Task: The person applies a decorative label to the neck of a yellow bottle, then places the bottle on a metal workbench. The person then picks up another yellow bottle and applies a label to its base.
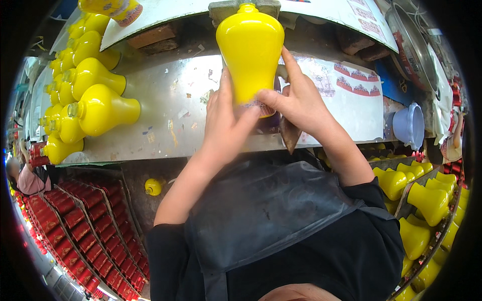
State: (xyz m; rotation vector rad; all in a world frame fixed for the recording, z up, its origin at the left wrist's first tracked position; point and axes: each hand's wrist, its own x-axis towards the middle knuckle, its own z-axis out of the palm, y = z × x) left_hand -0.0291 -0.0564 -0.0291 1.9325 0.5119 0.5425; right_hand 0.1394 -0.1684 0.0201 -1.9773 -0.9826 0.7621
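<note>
A glossy yellow bottle (248,52) lies in front of me, its neck pointing away and resting in a notched grey block (221,11). A patterned decal band (266,111) runs around its near end, partly covered by my fingers. My left hand (221,113) is closed along the bottle's left side, its thumb slightly blurred at the band. On the other side my right hand (296,100) grips the bottle, fingers stretched along it and thumb pressed by the band. Below the right hand a brown pointed piece (289,134) sticks out; I cannot tell what it is.
Several yellow bottles (108,110) lie stacked on the metal bench (165,105) at left. Decal sheets (351,113) lie at right, near a pale blue bucket (409,125). Crates of yellow bottles (427,200) stand lower right; rows of red pieces (85,226) fill the lower left. Another person (31,178) is at far left.
</note>
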